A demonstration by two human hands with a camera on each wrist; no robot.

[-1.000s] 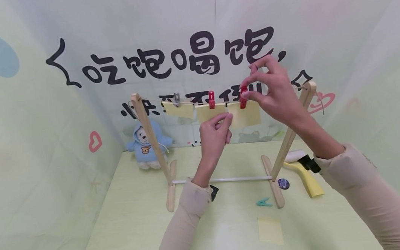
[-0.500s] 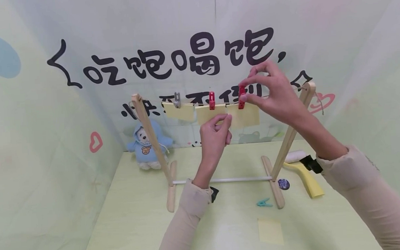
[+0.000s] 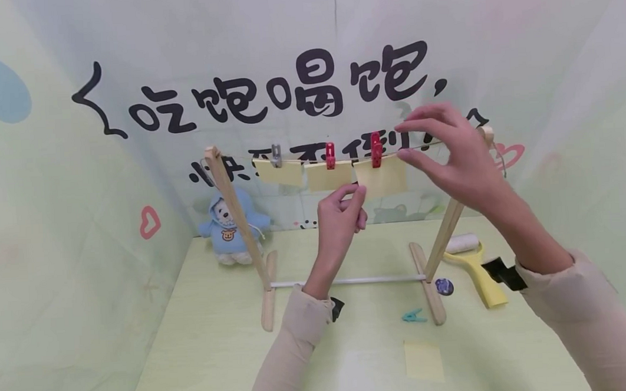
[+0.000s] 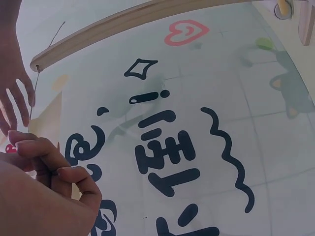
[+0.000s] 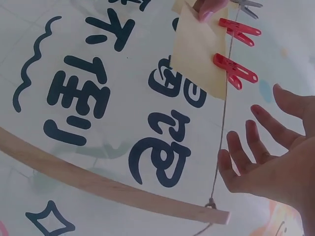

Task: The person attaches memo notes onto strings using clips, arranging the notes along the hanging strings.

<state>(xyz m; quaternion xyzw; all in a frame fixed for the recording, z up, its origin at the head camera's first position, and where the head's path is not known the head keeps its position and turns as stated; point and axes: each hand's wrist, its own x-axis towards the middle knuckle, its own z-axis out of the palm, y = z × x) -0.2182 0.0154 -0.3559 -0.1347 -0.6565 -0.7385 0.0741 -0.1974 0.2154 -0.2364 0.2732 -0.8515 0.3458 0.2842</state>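
In the head view my left hand (image 3: 341,217) pinches the lower left edge of a yellow paper note (image 3: 385,180) hung on a string. A red clothespin (image 3: 377,149) clamps that note's top; the right wrist view shows the same clothespin (image 5: 236,69) astride the string (image 5: 223,128). My right hand (image 3: 457,155) is off to its right, thumb and fingers spread, nothing between them. Left along the string hang another note (image 3: 330,177) under a red clothespin (image 3: 330,155) and a note (image 3: 280,173) under a grey one (image 3: 276,155).
A wooden stand (image 3: 238,217) carries the string between two posts. On the table lie a teal clothespin (image 3: 414,316), a loose yellow note (image 3: 424,361), a round dark badge (image 3: 444,286) and a yellow-handled lint roller (image 3: 476,269). A blue-hooded plush toy (image 3: 231,232) sits behind the left post.
My right hand has let go of the red clothespin and drawn back to the right. The clothespin stays on the note and string. My left hand keeps its pinch, slightly lower.
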